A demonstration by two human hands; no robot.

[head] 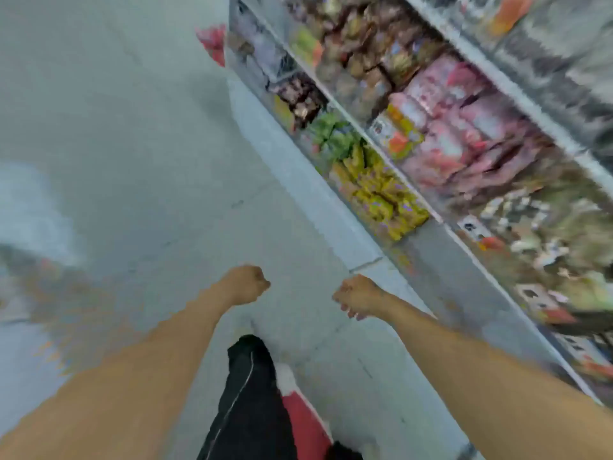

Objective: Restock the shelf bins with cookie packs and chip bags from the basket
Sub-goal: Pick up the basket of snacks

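I see pale grey floor (139, 154) filling the left, open and wide; the shelf (441, 134) runs along the right edge — blurred packs, yellow bags (381, 197) lowest. Basket not in view. Left hand (247, 283) fisted, right hand (356, 297) loosely curled — both hold nothing.

Under me runs a pale grey floor (132, 144), smooth, with faint seams and a few small dark marks. Along my right stands a tall grey metal shelving unit (517, 91), its tiers slanting away from me, its base meeting the floor in a pale band (298, 180). The light is even and cool, with a soft sheen on the floor to my left. Everything is smeared with motion blur, so finer detail is lost.
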